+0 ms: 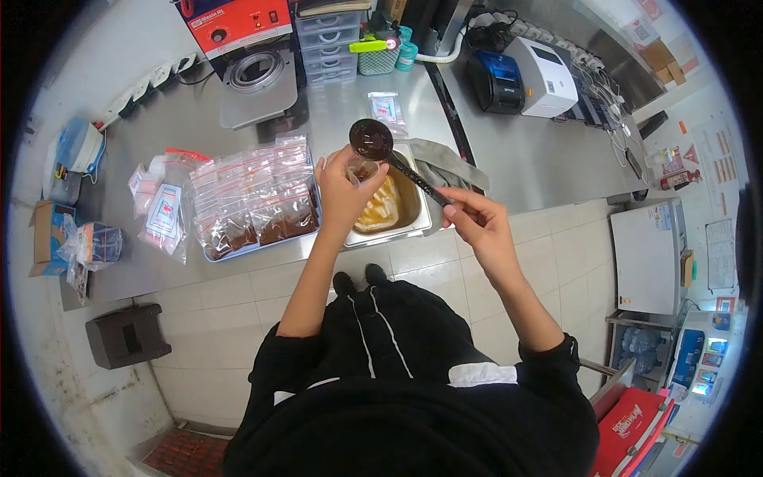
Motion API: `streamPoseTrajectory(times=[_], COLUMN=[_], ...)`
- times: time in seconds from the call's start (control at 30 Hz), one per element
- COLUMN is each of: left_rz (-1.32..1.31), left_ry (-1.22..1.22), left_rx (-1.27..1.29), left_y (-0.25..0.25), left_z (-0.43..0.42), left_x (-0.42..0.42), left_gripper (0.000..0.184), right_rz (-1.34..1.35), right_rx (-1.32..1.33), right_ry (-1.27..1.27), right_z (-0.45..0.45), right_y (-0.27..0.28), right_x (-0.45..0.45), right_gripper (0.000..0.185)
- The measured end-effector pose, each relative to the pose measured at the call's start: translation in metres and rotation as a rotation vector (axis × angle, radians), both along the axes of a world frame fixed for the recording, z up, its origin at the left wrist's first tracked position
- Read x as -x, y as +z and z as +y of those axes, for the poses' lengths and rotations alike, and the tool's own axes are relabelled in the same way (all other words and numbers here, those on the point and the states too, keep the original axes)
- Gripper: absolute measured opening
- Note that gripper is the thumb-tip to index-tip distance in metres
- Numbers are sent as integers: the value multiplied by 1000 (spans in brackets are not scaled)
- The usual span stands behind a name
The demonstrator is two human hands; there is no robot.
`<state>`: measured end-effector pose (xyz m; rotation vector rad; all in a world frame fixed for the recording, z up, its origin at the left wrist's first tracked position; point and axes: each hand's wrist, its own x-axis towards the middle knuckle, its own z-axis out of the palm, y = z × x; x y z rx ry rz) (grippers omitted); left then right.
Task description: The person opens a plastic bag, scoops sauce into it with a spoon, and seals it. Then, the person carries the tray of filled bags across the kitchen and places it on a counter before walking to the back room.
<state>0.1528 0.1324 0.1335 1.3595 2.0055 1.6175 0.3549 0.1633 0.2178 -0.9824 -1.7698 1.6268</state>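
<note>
My right hand (481, 226) is closed around the handle end of a black ladle (413, 176). The ladle's round bowl, dark and glossy inside, is up over the counter, just above my left hand (343, 184). In the fingers of that hand is a small clear container (363, 171) with something brown in it; whether it is a cup or a bag I cannot tell. Below both hands sits a metal pan (416, 216) with a yellow-brown smeared layer inside. A grey-green cloth (445, 163) lies against the pan's right side.
Left of the pan, a blue-rimmed tray (230, 254) holds several zip bags with dark contents. More plastic bags (164, 211) lie beside it. A red-fronted machine (238, 28), a drawer unit (327, 48) and printers (540, 75) stand along the back.
</note>
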Motion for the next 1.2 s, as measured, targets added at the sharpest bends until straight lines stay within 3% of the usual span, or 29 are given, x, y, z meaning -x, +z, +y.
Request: streamPoseTrajectory(times=[0.4, 0.47, 0.5, 0.57, 0.67, 1.2], left_rz=[5, -22, -48, -82, -112, -128], left_ry=[3, -15, -35, -41, -40, -63], left_rx=[17, 8, -1, -10, -29, -91], left_y=[-3, -3, -3, -10, -16, -17], left_z=[0, 1, 2, 4, 6, 7], left_x=[2, 2, 2, 3, 4, 4], left_gripper=[30, 28, 27, 27, 26, 22], right_rz=[32, -146, -146, -209, -225, -293], right_rx=[-113, -471, -471, -1017, -1209, -1331], right_ry=[-8, -86, -85, -96, -119, -128], right_z=[-5, -11, -10, -9, -8, -6], right_y=[-4, 6, 5, 1, -2, 7], right_x=[2, 3, 3, 2, 3, 3], right_gripper=[24, 29, 29, 37, 42, 43])
